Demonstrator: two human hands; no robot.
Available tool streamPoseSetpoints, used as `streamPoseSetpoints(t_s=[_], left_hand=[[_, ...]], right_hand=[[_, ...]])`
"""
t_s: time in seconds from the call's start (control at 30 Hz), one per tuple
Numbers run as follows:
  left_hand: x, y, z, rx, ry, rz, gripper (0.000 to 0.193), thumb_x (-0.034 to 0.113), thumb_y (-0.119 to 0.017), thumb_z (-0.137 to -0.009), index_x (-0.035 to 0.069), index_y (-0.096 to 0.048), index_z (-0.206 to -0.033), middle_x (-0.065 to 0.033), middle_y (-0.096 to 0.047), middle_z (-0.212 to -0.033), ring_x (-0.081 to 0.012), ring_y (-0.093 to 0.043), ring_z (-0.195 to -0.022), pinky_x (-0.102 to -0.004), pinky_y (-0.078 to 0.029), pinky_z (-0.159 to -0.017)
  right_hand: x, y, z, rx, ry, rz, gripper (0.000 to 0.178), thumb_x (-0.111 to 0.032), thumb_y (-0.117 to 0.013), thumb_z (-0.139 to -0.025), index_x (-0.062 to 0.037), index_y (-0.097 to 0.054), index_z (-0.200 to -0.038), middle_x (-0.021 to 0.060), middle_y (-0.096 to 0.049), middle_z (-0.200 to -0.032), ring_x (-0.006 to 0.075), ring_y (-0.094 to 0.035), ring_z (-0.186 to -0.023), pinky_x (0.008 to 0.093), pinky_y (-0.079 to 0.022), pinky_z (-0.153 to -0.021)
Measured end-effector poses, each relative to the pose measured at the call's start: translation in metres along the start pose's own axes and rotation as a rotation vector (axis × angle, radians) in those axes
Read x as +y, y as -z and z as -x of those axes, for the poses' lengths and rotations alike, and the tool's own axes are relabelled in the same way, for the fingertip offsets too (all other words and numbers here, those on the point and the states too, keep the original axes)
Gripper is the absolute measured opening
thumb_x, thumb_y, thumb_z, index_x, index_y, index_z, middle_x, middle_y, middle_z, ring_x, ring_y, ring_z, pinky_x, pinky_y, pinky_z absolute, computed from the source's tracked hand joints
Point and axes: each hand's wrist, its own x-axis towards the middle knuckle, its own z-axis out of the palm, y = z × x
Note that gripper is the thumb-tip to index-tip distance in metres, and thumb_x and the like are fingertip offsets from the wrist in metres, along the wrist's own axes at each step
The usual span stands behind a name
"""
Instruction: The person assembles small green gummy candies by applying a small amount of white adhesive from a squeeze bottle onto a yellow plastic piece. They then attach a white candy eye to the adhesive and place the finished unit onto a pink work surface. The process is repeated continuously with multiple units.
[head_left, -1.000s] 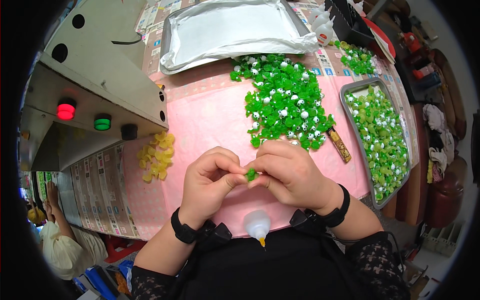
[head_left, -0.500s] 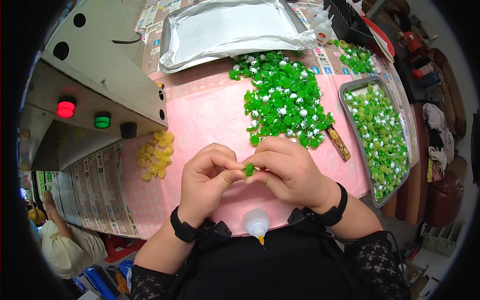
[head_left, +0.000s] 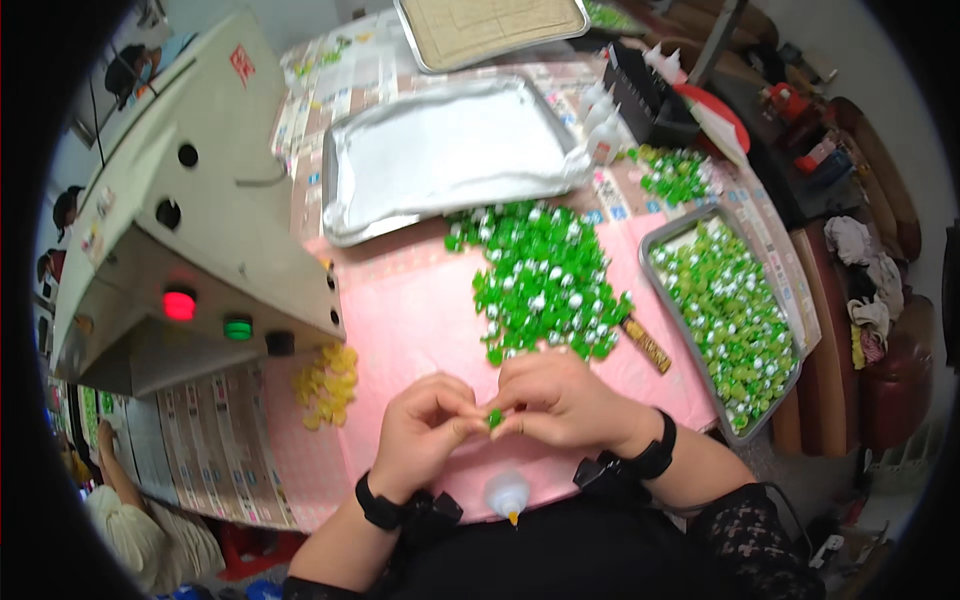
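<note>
Between the fingertips of both hands is a small green plastic piece, mostly covered by the fingers. My left hand pinches it from the left and my right hand from the right, both closed. Just below them, close to my body, a white squeeze bottle has its yellow tip pointing toward me. Beyond my hands spreads a heap of green plastic pieces, many with white balls dotted black like eyes. Yellow translucent pieces lie in a small pile to the left.
A paper-lined metal tray stands behind the heap. Another tray, full of green pieces, is at the right, near a slim gold-and-black object. A metal machine with red and green lights occupies the left. Pink sheeting covers the table.
The view has tilted upward, so the table things sit lower and more of the far side shows. Both hands still pinch the green piece.
</note>
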Motion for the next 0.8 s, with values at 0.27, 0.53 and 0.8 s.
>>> streamPoseSetpoints(t_s=[0.27, 0.53, 0.8], left_hand=[[0.002, -0.004, -0.002, 0.013, 0.032, 0.022, 0.013, 0.004, -0.076, -0.078, 0.003, -0.063, -0.079, -0.0051, -0.059, -0.086, -0.0140, -0.056, -0.081, -0.0264, -0.045, -0.074], [-0.001, -0.002, -0.002, 0.001, 0.017, 0.034, 0.011, 0.003, -0.072, -0.081, 0.003, -0.061, -0.081, -0.0043, -0.059, -0.088, -0.0130, -0.055, -0.082, -0.0255, -0.045, -0.075], [-0.005, 0.001, -0.001, -0.025, 0.012, 0.101, 0.012, -0.005, -0.071, -0.079, 0.002, -0.063, -0.084, -0.0051, -0.057, -0.091, -0.0128, -0.056, -0.085, -0.0260, -0.046, -0.077]], right_hand=[[0.002, 0.000, 0.002, 0.008, 0.068, 0.039, 0.015, -0.017, -0.073, -0.079, -0.0054, -0.067, -0.085, 0.0066, -0.054, -0.074, 0.0227, -0.055, -0.065, 0.0334, -0.042, -0.057], [-0.001, -0.001, 0.002, 0.013, 0.053, 0.035, 0.020, -0.019, -0.073, -0.077, -0.0033, -0.062, -0.081, 0.0093, -0.052, -0.075, 0.0266, -0.054, -0.069, 0.0366, -0.042, -0.061], [0.003, -0.005, 0.000, 0.062, 0.164, 0.153, 0.016, -0.015, -0.074, -0.076, -0.0060, -0.062, -0.082, 0.0078, -0.050, -0.072, 0.0252, -0.052, -0.063, 0.0354, -0.039, -0.054]])
